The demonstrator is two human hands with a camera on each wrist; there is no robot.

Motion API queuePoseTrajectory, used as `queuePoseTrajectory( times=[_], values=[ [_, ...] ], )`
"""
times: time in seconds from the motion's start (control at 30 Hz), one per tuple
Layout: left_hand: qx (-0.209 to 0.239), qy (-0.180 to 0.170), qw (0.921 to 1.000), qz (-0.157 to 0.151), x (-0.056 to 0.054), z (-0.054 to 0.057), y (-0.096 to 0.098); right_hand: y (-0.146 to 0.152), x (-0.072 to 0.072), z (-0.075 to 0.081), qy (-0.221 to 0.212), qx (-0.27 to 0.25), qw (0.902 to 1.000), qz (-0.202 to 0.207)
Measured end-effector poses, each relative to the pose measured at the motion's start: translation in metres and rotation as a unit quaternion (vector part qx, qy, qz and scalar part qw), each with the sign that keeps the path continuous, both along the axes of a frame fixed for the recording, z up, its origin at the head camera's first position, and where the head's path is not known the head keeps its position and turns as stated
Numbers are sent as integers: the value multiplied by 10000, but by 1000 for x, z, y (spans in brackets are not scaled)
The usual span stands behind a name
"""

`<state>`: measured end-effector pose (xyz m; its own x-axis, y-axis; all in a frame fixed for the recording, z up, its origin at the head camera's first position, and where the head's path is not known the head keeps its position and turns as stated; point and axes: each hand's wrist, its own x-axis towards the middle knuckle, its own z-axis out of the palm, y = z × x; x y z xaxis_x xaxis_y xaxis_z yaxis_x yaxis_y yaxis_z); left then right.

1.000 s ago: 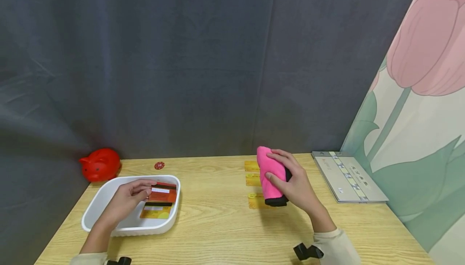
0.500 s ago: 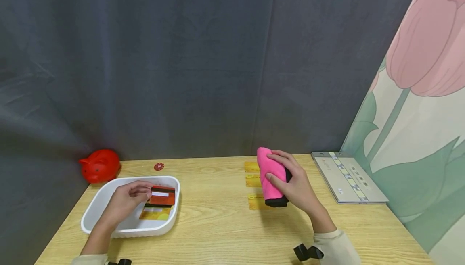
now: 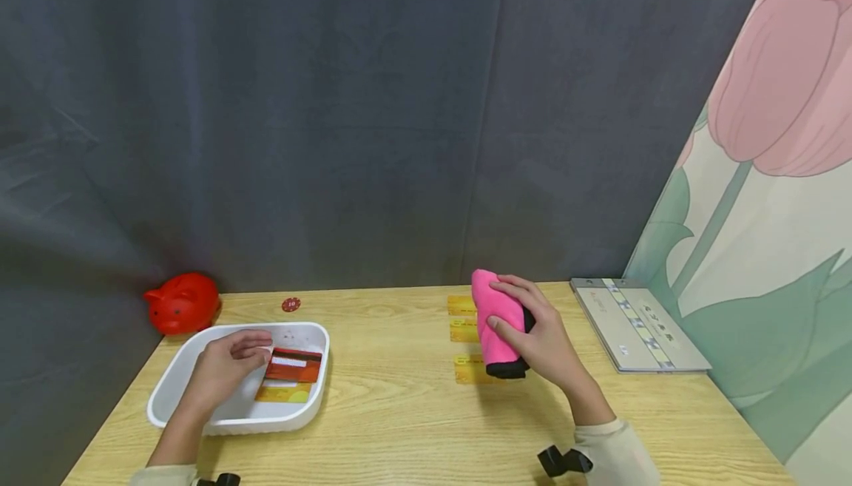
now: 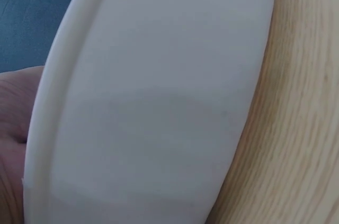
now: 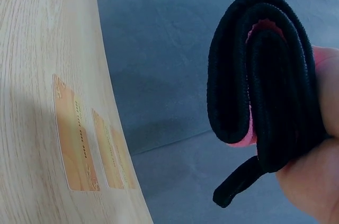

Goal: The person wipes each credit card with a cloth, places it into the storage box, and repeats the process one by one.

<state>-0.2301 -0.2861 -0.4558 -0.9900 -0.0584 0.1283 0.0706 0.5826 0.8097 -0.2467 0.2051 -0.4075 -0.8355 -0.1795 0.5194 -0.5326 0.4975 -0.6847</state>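
In the white tray (image 3: 163, 397), my left hand (image 3: 226, 368) pinches a red plastic card (image 3: 293, 366) by its left edge. That card has a dark stripe and a white strip. Beneath it, partly covered, lies a yellow card (image 3: 279, 394). The left wrist view is mostly the tray's wall (image 4: 159, 102), with part of the left hand (image 4: 16, 144) behind the rim. My right hand (image 3: 542, 331) grips a folded pink and black cloth (image 3: 495, 319) above the table. Its black edge folds (image 5: 275, 86) face the right wrist camera.
Several yellow cards (image 3: 462, 329) lie in a column under and beside the cloth. A red piggy bank (image 3: 185, 304) stands behind the tray, with a red chip (image 3: 291, 305) nearby. At the right lies a grey booklet (image 3: 639, 323). A dark curtain (image 3: 373, 138) borders the table's back.
My left hand has shifted slightly left, and the red card has come down and tilted flatter over the yellow card. The right hand and the cloth have stayed nearly still.
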Motion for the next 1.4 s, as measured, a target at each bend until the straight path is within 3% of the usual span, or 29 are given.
queuePoseTrajectory(
  times=[0.23,0.47,0.6,0.7,0.93,1.13,1.27,1.4],
  values=[
    [169,46,9994,-292,-1,2,3,2,-1,0,106,-12,9999,-10],
    [571,25,9956,-739,-2,12,19,10,-1,3,10,33,9997,-225],
    [959,-61,9883,-1180,-1,19,38,16,-2,4,-26,28,9994,-336],
    [1130,-229,9843,-1340,1,25,57,20,-3,5,14,-27,9993,-362],
    [690,85,9795,-1891,-6,33,111,26,-1,8,70,-37,9986,-530],
    [621,207,9721,-2251,-20,29,161,33,0,11,-106,-90,9985,-537],
    [723,146,9703,-2306,-24,18,191,36,-2,12,-127,-179,9983,-547],
    [786,-73,9634,-2561,-29,3,214,40,-4,10,-106,-234,9980,-576]
  ],
)
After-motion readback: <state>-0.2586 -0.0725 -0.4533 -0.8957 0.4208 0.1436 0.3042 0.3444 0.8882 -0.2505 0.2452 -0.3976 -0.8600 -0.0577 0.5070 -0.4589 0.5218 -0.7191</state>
